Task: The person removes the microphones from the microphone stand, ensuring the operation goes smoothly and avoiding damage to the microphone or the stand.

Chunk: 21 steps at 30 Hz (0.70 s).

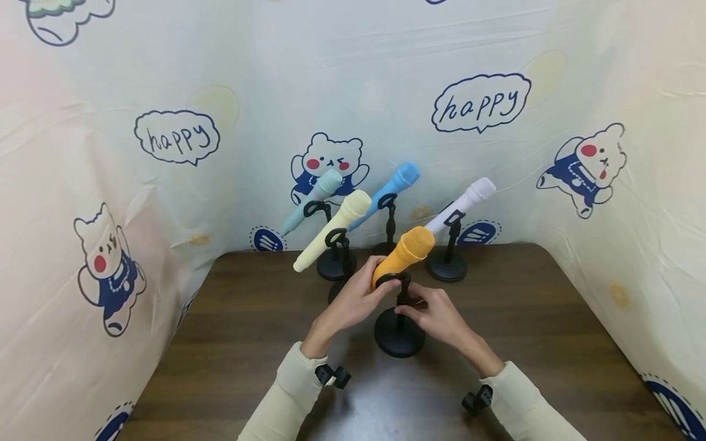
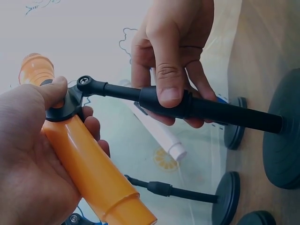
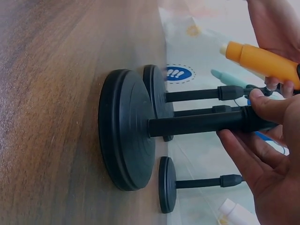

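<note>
My left hand [image 1: 353, 301] grips an orange microphone [image 1: 404, 252], its thumb over the black clip [image 2: 65, 107] that carries the microphone. The microphone leans with its mesh head up and to the right in the head view. Below the clip is a short black stand with a round base [image 1: 399, 340] at the table's middle. My right hand [image 1: 440, 313] pinches the collar [image 2: 149, 101] partway up the stand's pole [image 3: 187, 123], thumb on one side and fingers on the other. Part of the collar is hidden by the thumb.
Behind the hands, cream [image 1: 333, 229], teal [image 1: 314, 199], blue [image 1: 394, 184] and lavender [image 1: 466, 202] microphones lean in similar black stands on the wooden table [image 1: 248, 349]. A printed cloth [image 1: 375, 79] hangs round the table's back and sides.
</note>
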Tool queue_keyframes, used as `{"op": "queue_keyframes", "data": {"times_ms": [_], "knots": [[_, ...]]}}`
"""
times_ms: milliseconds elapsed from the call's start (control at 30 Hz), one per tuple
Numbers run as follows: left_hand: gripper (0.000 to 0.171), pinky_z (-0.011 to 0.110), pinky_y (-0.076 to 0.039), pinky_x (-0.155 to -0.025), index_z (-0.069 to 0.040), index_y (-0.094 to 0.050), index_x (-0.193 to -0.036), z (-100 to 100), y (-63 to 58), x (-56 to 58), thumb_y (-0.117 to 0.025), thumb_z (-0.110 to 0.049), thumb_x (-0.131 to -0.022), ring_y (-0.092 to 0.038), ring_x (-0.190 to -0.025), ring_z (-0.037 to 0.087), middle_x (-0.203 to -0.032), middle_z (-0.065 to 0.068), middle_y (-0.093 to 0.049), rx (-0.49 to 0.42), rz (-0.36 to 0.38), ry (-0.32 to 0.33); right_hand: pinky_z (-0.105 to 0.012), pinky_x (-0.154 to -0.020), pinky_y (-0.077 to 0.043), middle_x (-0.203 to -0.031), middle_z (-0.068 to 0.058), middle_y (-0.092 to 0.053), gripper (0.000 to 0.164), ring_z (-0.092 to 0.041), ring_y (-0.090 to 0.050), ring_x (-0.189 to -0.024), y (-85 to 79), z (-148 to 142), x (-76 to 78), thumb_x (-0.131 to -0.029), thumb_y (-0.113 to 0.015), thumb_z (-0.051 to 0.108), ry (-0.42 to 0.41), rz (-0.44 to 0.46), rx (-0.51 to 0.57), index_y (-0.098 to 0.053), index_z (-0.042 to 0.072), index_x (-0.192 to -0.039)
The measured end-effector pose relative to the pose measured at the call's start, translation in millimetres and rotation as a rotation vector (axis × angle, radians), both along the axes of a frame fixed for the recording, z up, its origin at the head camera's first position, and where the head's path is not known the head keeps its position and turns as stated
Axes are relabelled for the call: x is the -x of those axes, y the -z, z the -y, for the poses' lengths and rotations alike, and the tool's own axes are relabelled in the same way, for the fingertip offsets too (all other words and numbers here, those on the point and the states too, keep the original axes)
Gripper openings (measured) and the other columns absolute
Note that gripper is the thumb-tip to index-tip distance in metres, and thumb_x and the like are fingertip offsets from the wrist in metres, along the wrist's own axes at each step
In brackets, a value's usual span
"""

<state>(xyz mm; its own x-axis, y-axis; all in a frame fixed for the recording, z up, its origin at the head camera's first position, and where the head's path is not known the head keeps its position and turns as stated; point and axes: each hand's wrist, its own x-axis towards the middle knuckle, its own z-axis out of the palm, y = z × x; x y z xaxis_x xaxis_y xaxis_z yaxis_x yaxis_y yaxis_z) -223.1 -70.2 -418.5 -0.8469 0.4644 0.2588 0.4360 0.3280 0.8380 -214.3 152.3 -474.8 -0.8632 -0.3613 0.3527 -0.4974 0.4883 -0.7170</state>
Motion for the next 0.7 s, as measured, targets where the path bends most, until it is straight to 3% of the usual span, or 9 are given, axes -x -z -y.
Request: {"op": "queue_keyframes", "data": {"times_ms": [267,467,700], "knots": [[0.048,0.036,-0.048,-0.085,-0.013,-0.044,-0.147,0.4,2.3,-0.1,-0.066,-0.029,-0.107,-0.056,-0.1,0.022,-0.115,0.008,-0.058,-0.015,0.022,0.007,-0.027,-0.077,-0.065,-0.096,0.001,-0.075,0.017,-0.015,-0.077,-0.09,-0.3,1.7,-1.6,-0.094,-0.083,0.016,0.015,0.022,-0.026,-0.069,0.015,-0.104],[0.045,0.036,-0.047,-0.087,-0.012,-0.043,-0.145,1.2,6.0,-1.8,-0.064,-0.027,-0.108,-0.054,-0.101,0.022,-0.118,0.01,-0.057,-0.066,0.063,0.014,-0.026,-0.077,-0.065,-0.094,0.002,-0.072,0.017,-0.016,-0.076,-0.091,0.1,3.4,-1.8,-0.095,-0.082,0.016,0.008,0.033,-0.026,-0.068,0.016,-0.104],[0.046,0.04,-0.046,-0.093,-0.011,-0.04,-0.145,1.0,18.4,0.5,-0.063,-0.026,-0.109,-0.052,-0.109,0.025,-0.128,0.012,-0.053,-0.139,0.085,0.055,-0.027,-0.078,-0.065,-0.097,0.002,-0.073,0.018,-0.017,-0.076,-0.093,0.7,3.7,-1.0,-0.094,-0.083,0.016,0.012,0.051,-0.023,-0.068,0.016,-0.105]]}}
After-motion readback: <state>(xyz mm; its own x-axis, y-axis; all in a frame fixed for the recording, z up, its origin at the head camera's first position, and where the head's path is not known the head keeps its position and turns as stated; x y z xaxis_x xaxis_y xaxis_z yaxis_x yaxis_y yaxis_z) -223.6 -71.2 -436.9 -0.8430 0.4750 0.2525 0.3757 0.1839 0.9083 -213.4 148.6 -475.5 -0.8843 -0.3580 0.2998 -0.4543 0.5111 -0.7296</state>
